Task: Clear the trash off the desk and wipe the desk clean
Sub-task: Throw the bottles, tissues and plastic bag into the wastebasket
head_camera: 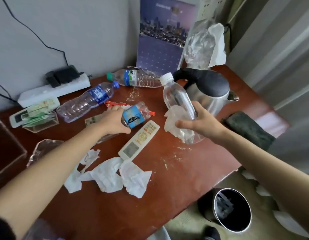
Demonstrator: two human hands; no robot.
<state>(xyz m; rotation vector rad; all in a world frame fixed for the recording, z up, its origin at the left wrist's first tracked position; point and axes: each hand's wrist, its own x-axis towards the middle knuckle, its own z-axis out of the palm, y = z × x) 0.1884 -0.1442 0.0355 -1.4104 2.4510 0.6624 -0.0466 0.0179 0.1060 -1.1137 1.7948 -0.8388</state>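
I count four plastic bottles. Two lie on their sides at the back of the red-brown desk point(167, 196): the green-cap bottle point(134, 78) and the blue-cap bottle point(88, 102). My left hand point(115, 120) holds the third one, a squashed blue-label bottle point(134, 116). The fingers and thumb curl round it, and it is low, right by the desk top. My right hand point(198, 123) holds the fourth, a clear white-cap bottle point(178, 99), up above the desk. Those fingers wrap round its lower part and also squeeze one white tissue point(172, 118) against it.

More crumpled tissues point(107, 177) lie near the front of the desk. I count about four, but they overlap, so I cannot be sure. Little crumbs point(174, 157) are dotted on the wood.

There are two remotes: one white remote point(140, 139) just beside my left hand, and another remote point(17, 116) at the left edge. There is one silver kettle point(209, 94) behind the clear bottle, and one dark cloth point(249, 129) on the right side of the desk. One black trash bin point(231, 210) stands on the floor by the desk's front corner.
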